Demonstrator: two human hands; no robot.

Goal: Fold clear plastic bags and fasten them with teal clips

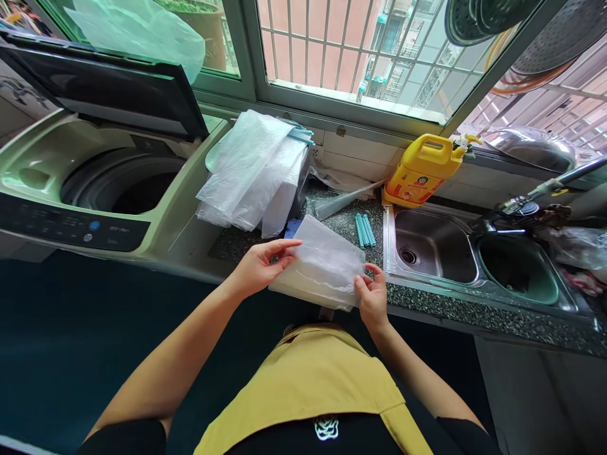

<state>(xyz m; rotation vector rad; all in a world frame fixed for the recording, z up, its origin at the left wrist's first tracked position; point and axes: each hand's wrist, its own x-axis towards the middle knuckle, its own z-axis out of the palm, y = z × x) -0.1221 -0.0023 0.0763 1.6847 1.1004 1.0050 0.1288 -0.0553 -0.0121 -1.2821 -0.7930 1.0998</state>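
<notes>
A folded translucent plastic bag (327, 262) is stretched between my hands, over the front edge of the speckled counter (427, 300). My left hand (260, 265) pinches its upper left side between thumb and fingers. Its right edge is gripped by my right hand (372, 294). Just beyond the bag, to the right, several teal plastic strips (365, 230) lie side by side on the counter. Behind my left hand rises a heap of whitish plastic bags (253, 170), with more teal strips (301, 134) on its top right. Part of a blue item (293, 229) shows under the heap.
An open-lidded washing machine (161, 208) stands at the left. To the right are a steel sink (436, 243), a green basin (516, 268) and a faucet (526, 202). A yellow jug (422, 170) stands behind the sink, below the barred window (332, 44).
</notes>
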